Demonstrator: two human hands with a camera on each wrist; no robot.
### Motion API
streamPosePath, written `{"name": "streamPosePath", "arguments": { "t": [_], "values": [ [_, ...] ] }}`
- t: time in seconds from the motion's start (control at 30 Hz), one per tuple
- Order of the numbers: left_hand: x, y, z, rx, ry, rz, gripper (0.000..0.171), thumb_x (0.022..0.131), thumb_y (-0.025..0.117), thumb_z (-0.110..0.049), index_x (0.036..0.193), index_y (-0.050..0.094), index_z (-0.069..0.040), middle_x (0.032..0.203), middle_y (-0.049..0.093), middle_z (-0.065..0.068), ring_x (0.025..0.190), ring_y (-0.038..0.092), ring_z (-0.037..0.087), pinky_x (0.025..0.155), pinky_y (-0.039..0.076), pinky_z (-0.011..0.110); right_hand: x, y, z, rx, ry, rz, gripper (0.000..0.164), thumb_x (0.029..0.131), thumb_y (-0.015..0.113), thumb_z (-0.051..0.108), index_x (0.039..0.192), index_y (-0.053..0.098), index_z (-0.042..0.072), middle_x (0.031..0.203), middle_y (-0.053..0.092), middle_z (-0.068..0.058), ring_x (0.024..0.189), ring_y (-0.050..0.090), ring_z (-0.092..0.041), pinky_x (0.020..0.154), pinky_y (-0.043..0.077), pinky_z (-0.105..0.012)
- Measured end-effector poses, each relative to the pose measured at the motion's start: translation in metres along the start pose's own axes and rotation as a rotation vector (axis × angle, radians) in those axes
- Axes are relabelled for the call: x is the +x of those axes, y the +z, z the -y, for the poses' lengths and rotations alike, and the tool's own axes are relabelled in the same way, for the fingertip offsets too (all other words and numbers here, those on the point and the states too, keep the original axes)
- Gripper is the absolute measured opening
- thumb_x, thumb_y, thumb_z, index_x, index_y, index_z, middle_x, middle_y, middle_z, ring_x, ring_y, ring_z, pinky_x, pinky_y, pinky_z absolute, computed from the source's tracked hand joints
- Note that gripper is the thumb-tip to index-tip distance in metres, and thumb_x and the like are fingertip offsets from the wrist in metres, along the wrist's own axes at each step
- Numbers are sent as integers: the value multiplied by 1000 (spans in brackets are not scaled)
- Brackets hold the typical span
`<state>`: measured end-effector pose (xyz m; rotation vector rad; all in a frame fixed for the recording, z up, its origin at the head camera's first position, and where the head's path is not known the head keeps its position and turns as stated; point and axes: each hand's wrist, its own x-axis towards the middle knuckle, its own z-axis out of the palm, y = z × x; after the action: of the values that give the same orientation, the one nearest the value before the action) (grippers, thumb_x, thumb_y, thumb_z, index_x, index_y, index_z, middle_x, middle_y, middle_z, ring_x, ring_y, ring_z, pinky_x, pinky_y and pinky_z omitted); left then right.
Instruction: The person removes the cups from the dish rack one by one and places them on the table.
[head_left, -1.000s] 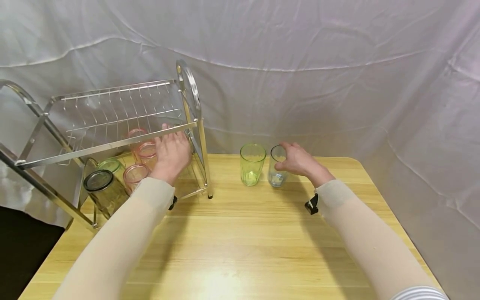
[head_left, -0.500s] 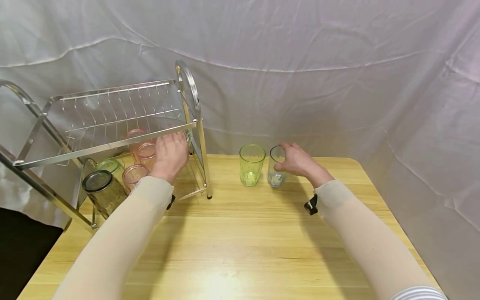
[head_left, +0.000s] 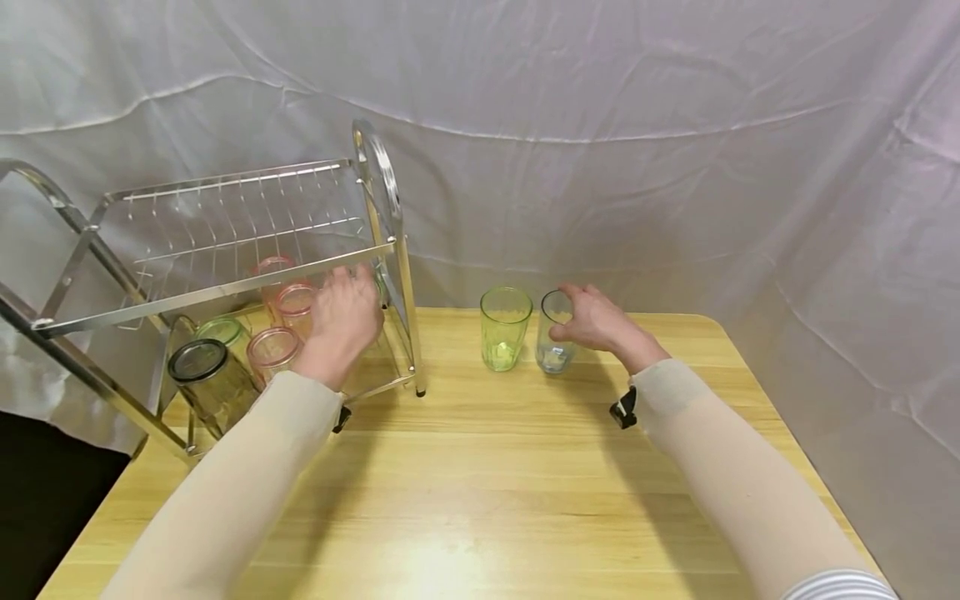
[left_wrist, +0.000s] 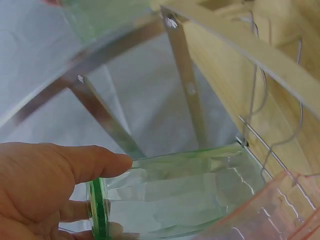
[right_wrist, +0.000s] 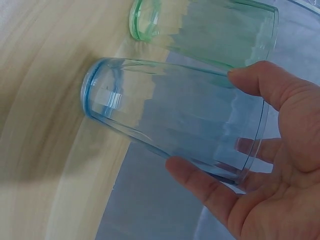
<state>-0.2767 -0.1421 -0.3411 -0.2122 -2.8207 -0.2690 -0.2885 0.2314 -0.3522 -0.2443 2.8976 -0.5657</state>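
Blue glass stands upright on the worktop, right of centre in the head frame; the right hand grasps it near the rim, thumb on one side and fingers on the other, as the right wrist view confirms; lime glass stands upright just to its left, the two being near each other; pale green glass is located inside the metal rack at the left of the head frame, base towards the left hand and the opposite end at the wires; the left hand grasps it about the base, thumb along one side and fingertips visible behind the thick green bottom in the left wrist view; pink glass lies close beside it at the lower right of that view; further left in the rack, below the upper tier, a dark glass and a second green glass are grouped with pink ones; a black device is noted at the right wrist; pale curtain spans the background, with folds running across the upper part of the head frame.
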Motion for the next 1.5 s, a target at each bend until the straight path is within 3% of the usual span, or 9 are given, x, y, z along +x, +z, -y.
{"name": "streamPosePath", "arguments": {
  "t": [0.2, 0.3, 0.47, 0.6, 0.73, 0.9, 1.17, 1.3, 1.5],
  "values": [
    [-22, -11, -7, -55, 22, -38, 52, 89, 71, -9, 133, 50, 12, 123, 53, 37, 90, 64, 49, 69, 59, 56, 0, 1, -1, 7, 5, -6, 95, 89, 70, 29, 167, 22, 6, 169, 23, -31, 159, 16, -49, 123, 29, -68],
    [-35, -17, -12, -74, 32, -65, 53, 89, 74, -11, 131, 51, 10, 117, 53, 34, 79, 64, 45, 55, 57, 50, -1, 1, -1, 6, 3, -10, 95, 88, 69, 29, 167, 22, 6, 168, 24, -31, 159, 18, -49, 123, 30, -68],
    [-55, -31, -16, -122, 8, -62, 61, 89, 75, -13, 142, 50, 5, 120, 53, 33, 71, 63, 40, 49, 52, 48, -1, 2, -2, 5, 0, -9, 96, 88, 69, 30, 168, 21, 7, 168, 25, -31, 159, 19, -47, 122, 31, -68],
    [-69, -41, -18, -160, -17, -24, 63, 91, 71, -14, 145, 48, 7, 134, 51, 37, 82, 66, 46, 59, 55, 56, -3, 3, -3, 18, 2, -13, 99, 88, 71, 32, 169, 18, 8, 169, 22, -31, 158, 19, -49, 121, 29, -71],
    [-79, -50, -18, -189, -11, 9, 63, 92, 72, -16, 143, 48, 11, 136, 52, 39, 102, 65, 53, 77, 56, 65, -6, 5, -5, 27, 7, -38, 103, 88, 74, 37, 169, 16, 10, 170, 19, -33, 155, 21, -56, 120, 27, -75],
    [-91, -62, -16, -217, -40, 74, 68, 94, 71, -24, 147, 45, 9, 140, 50, 37, 105, 64, 55, 81, 54, 67, -10, 6, -6, 51, 12, -85, 107, 89, 77, 42, 170, 14, 12, 170, 17, -33, 153, 18, -61, 118, 24, -79],
    [-109, -87, -15, -284, -92, 141, 71, 93, 76, -34, 146, 45, 1, 149, 47, 31, 119, 57, 57, 92, 48, 70, -25, 5, -2, 94, -10, -200, 106, 92, 79, 44, 169, 15, 9, 172, 18, -25, 156, 20, -53, 121, 28, -73],
    [-116, -91, -15, -353, -106, 195, 74, 92, 79, -40, 147, 46, -3, 148, 51, 29, 126, 56, 51, 98, 47, 69, -34, 8, 0, 107, -39, -281, 103, 92, 79, 45, 168, 20, 8, 171, 23, -23, 156, 24, -49, 122, 29, -70],
    [-123, -85, -15, -468, -125, 272, 73, 92, 79, -43, 148, 47, -9, 149, 51, 23, 130, 56, 46, 102, 47, 68, -46, 20, 0, 134, -110, -409, 90, 95, 77, 44, 164, 33, 6, 167, 34, -22, 153, 32, -46, 121, 33, -68]
  ]
}}
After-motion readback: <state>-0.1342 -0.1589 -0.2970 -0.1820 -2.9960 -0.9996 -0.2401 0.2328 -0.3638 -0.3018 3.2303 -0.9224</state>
